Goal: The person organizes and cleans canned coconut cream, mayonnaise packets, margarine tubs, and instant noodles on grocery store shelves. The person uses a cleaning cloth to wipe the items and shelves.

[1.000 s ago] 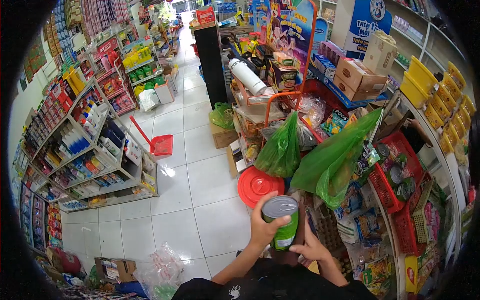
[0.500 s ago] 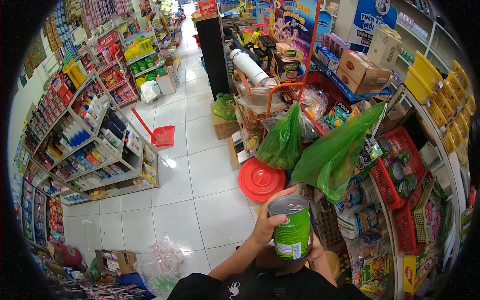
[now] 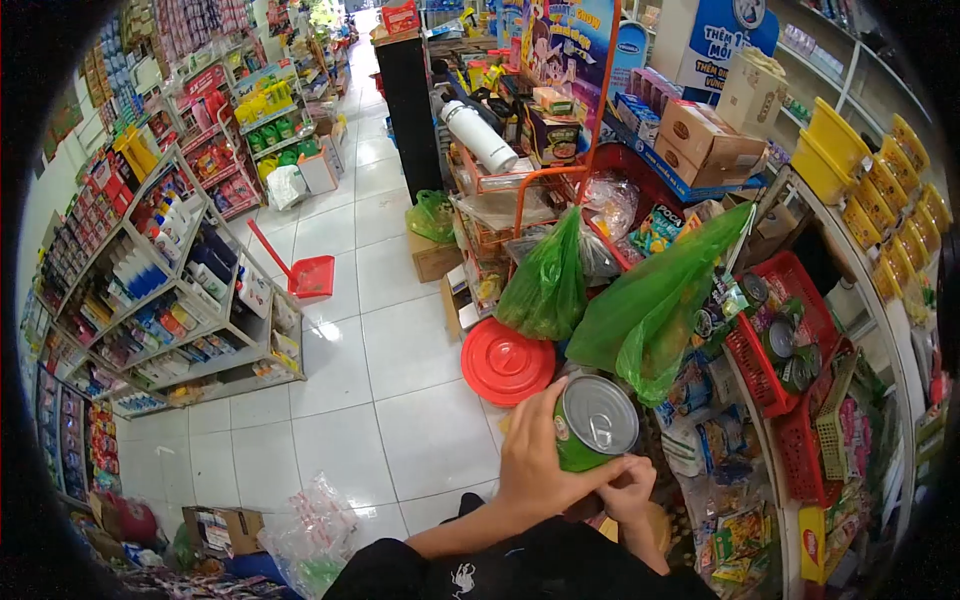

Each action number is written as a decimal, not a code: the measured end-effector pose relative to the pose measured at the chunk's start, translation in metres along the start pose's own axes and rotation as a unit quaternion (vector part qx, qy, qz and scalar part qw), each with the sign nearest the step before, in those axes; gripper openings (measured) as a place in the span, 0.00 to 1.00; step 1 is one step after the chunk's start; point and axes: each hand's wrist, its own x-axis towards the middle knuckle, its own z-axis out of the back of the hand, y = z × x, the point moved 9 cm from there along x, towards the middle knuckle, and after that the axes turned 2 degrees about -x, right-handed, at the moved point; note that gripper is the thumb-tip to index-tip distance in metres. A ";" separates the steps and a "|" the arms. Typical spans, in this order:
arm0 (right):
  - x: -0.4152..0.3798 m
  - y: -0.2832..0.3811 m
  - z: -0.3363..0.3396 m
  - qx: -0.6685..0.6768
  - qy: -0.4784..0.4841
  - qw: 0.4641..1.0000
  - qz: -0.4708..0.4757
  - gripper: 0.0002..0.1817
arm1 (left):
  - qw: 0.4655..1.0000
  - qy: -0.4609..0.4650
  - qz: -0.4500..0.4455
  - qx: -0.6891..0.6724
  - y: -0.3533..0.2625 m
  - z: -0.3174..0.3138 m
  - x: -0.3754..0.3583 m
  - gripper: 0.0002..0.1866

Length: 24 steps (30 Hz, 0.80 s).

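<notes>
A green tin can [image 3: 600,418] with a silver pull-tab lid is in front of my chest, its top tilted up toward me. My left hand [image 3: 540,450] wraps round the can's left and near side, thumb reaching across to the right. Low on the near right side, my right hand [image 3: 630,490] has its fingers curled in against the can, close to my left thumb. My fingers cover most of the can's label.
Beyond the can are a red round lid [image 3: 507,362] and two green plastic bags [image 3: 650,310] hanging by a cart. Red baskets [image 3: 765,365] with cans stand at the right. Shelves of bottles [image 3: 190,290] line the left, and a red dustpan [image 3: 311,276] lies on the tiled floor.
The can has tipped so its lid faces me more, and its printed side is now mostly hidden. My left hand has come round its near side; my right hand has moved up beside it.
</notes>
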 end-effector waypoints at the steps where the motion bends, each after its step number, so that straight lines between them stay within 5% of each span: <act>1: -0.001 -0.002 -0.005 0.099 0.037 0.994 -0.004 0.28 | 0.998 0.039 0.030 -0.033 0.008 -0.002 0.000 0.46; 4: -0.015 -0.033 -0.008 0.251 -0.045 0.961 -0.104 0.41 | 0.973 0.143 0.079 -0.161 0.016 -0.020 -0.007 0.46; 5: -0.010 -0.030 -0.010 0.343 -0.037 0.935 -0.081 0.54 | 0.966 0.173 0.064 -0.181 0.013 -0.029 -0.011 0.45; 11: 0.025 0.040 0.001 0.307 0.044 0.950 0.041 0.57 | 0.852 0.250 -0.028 -0.459 0.017 -0.050 -0.004 0.43; 14: 0.033 0.070 0.004 0.261 0.023 0.962 0.083 0.59 | 0.761 0.188 0.092 -0.614 0.027 -0.051 -0.006 0.45; 16: 0.029 0.073 0.005 0.174 0.041 0.979 0.093 0.62 | 0.787 0.163 0.037 -0.594 0.023 -0.041 -0.002 0.49; 22: 0.030 0.113 0.014 0.088 0.029 0.979 0.180 0.46 | 0.802 0.158 -0.032 -0.575 0.011 -0.024 0.003 0.56; 24: 0.035 0.118 0.017 0.127 0.007 0.978 0.168 0.37 | 0.798 0.059 -0.013 -0.599 0.014 -0.013 0.004 0.46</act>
